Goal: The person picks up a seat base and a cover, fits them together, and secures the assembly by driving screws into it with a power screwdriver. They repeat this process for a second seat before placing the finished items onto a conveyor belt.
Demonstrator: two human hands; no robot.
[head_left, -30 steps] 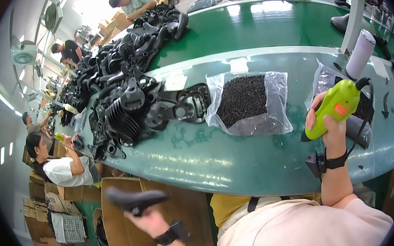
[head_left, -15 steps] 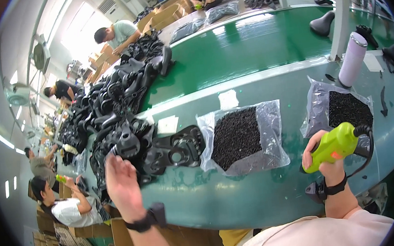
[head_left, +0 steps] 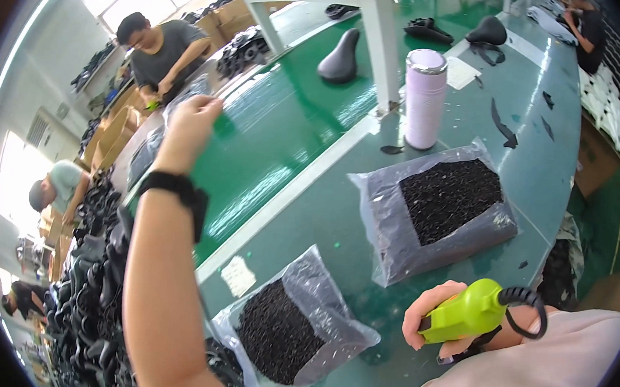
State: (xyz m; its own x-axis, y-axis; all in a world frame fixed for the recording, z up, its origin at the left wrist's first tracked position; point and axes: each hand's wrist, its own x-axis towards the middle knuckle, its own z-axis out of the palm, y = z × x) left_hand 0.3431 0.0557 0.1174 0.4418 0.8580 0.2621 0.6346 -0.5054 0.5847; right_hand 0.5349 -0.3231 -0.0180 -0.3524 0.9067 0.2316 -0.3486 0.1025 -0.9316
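Note:
My left hand (head_left: 190, 134) is raised at the end of a stretched arm over the green belt, its fingers curled together. Whatever they may pinch is hidden. In my right hand (head_left: 425, 317) is a lime-green corded power tool (head_left: 471, 310), gripped low over the near edge of the table; its working tip is out of sight. Just beyond it lies a clear plastic bag (head_left: 388, 238) of small black pieces (head_left: 452, 196). A second bag (head_left: 336, 324) with similar black pieces (head_left: 278, 335) rests between my two arms.
A lilac bottle (head_left: 425, 98) stands beside a white post (head_left: 383, 54). Black bicycle saddles (head_left: 341, 58) sit on and beyond the belt (head_left: 282, 122). Dark parts are heaped (head_left: 88, 309) at left. Co-workers (head_left: 165, 55) work along the far side. A white paper (head_left: 238, 276) lies near my forearm.
My view has swung to the right. My left hand has gone from beside the black part on the table up and out over the belt. The power tool stays in my right hand.

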